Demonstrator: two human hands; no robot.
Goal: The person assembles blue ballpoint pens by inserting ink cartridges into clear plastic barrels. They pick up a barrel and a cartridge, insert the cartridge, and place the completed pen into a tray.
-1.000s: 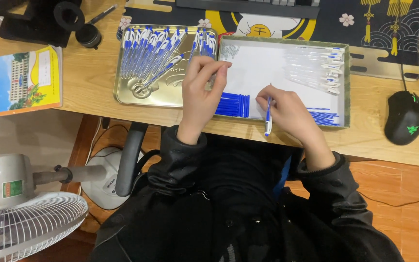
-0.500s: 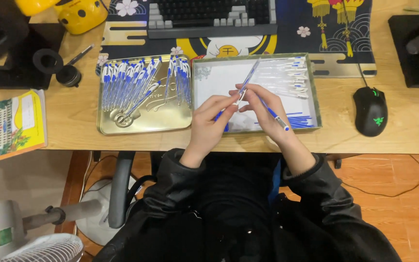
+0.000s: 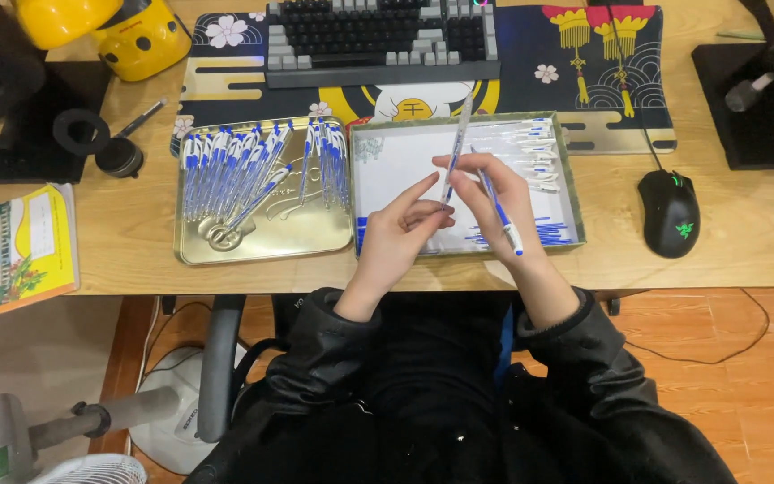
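The right hand has its grip closed on two things at once: a thin clear pen barrel pinched at the fingertips and pointing up and away toward the keyboard, and a blue-and-white pen tucked lower in the same hand, slanting down toward the person. The left hand meets the barrel's lower end with thumb and forefinger; its grip looks lightly closed there, other fingers curled.

Both hands hover over the white-lined tray, which serves as the landmark. The barrel's tip passes just beyond the tray's far edge. Inside the tray, clear barrels lie along the far and right walls, and blue parts lie in a row along the near wall; the middle of the tray's floor is bare white, right under the hands. The tray's near edge sits close to the edge of the wooden surface.

Touching the tray's left side stands a golden tin holding many blue-and-white pens laid in rows. Beyond the tray lies a patterned desk mat carrying a dark keyboard. To the tray's right, a little apart, sits a black mouse. Far left of the tray lies a yellow booklet.
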